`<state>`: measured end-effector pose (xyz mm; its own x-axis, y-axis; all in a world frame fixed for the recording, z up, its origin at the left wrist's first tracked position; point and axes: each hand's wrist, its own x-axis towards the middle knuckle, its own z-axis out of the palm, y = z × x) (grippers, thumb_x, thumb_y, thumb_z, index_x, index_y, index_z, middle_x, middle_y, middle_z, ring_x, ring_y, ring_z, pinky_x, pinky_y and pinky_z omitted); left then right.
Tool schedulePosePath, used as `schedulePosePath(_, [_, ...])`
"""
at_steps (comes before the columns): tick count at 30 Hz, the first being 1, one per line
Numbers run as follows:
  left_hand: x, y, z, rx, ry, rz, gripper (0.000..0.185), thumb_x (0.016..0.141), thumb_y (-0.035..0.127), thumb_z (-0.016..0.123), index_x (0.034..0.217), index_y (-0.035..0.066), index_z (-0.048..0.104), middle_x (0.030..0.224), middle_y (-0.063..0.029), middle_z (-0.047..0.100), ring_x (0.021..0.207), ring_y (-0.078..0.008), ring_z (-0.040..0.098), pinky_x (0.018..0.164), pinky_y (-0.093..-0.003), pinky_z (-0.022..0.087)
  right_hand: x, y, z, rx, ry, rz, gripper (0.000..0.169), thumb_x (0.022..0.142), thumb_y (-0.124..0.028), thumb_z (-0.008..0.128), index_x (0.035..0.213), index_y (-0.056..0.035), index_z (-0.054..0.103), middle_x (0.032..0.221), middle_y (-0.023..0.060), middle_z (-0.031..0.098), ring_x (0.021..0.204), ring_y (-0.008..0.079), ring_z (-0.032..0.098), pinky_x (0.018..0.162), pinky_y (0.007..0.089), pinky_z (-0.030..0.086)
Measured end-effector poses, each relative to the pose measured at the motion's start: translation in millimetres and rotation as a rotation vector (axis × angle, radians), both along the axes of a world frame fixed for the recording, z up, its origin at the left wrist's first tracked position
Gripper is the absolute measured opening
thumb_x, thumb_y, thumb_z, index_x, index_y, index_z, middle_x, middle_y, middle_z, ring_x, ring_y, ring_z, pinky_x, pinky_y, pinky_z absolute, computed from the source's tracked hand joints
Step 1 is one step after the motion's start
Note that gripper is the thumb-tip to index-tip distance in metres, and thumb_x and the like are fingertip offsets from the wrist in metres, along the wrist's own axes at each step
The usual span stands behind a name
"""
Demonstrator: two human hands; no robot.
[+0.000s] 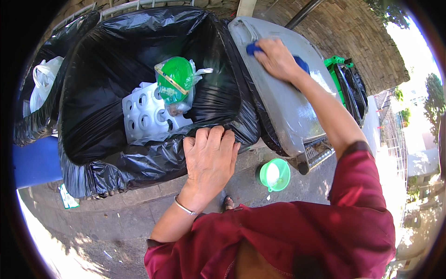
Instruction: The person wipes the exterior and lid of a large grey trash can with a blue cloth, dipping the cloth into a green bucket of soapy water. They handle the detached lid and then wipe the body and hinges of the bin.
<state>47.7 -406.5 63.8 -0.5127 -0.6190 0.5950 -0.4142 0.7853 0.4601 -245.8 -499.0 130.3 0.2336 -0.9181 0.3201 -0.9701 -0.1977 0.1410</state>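
Note:
A large bin lined with a black plastic bag (101,62) stands before me. My left hand (210,153) is closed over its near rim, gripping the bag's folded edge. Inside lie a white molded tray with round holes (139,115) and a clear plastic bag around a round green item (176,75). To the right, my right hand (277,59) presses a blue cloth (301,64) against a grey bin lid (278,101). The cloth shows on both sides of the hand, which is slightly blurred.
A light green bucket (284,176) with whitish contents stands on the pavement below the lid. Another lined bin holding a white plastic bag (45,82) is at the left. A green bin (338,82) stands beyond the lid, near a stone wall (366,45). Green-and-white litter (68,198) lies at lower left.

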Motion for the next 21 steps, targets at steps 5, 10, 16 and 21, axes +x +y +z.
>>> schedulePosePath(5, [2.3, -3.0, -1.2, 0.004, -0.005, 0.011, 0.028, 0.071, 0.021, 0.067, 0.094, 0.008, 0.060, 0.095, -0.0040, 0.053, 0.086, -0.0227, 0.048, 0.068, -0.0370, 0.033, 48.7, 104.3, 28.5, 0.236, -0.060, 0.218, 0.039, 0.070, 0.002, 0.054, 0.109, -0.0007, 0.055, 0.116, 0.0187, 0.052, 0.097, 0.0365, 0.049, 0.088, 0.0417, 0.039])
schedulePosePath(10, [3.3, -1.8, 0.9, 0.019, -0.021, -0.009, 0.028, 0.071, 0.022, 0.066, 0.095, 0.009, 0.060, 0.095, -0.0040, 0.052, 0.088, -0.0229, 0.048, 0.069, -0.0373, 0.033, 6.2, 36.1, 11.7, 0.011, 0.097, -0.160, 0.030, 0.075, 0.000, 0.049, 0.103, -0.0031, 0.058, 0.115, 0.0167, 0.051, 0.101, 0.0380, 0.045, 0.087, 0.0425, 0.039])
schedulePosePath(16, [-1.6, 4.4, 0.6, 0.008, -0.020, -0.043, 0.028, 0.072, 0.022, 0.066, 0.095, 0.009, 0.059, 0.096, -0.0044, 0.052, 0.088, -0.0229, 0.048, 0.070, -0.0370, 0.033, -31.9, -52.1, 21.2, 0.181, 0.328, -0.567, 0.029, 0.083, -0.014, 0.044, 0.103, -0.0064, 0.062, 0.115, 0.0105, 0.050, 0.108, 0.0343, 0.042, 0.083, 0.0506, 0.040])
schedulePosePath(21, [5.5, -2.7, -1.7, -0.009, -0.040, 0.023, 0.028, 0.072, 0.022, 0.066, 0.096, 0.009, 0.060, 0.096, -0.0042, 0.052, 0.089, -0.0230, 0.048, 0.070, -0.0372, 0.033, 8.1, 55.7, 31.5, 0.247, 0.182, -0.320, 0.038, 0.081, -0.014, 0.050, 0.118, -0.0077, 0.051, 0.117, 0.0091, 0.048, 0.106, 0.0318, 0.043, 0.084, 0.0478, 0.040])
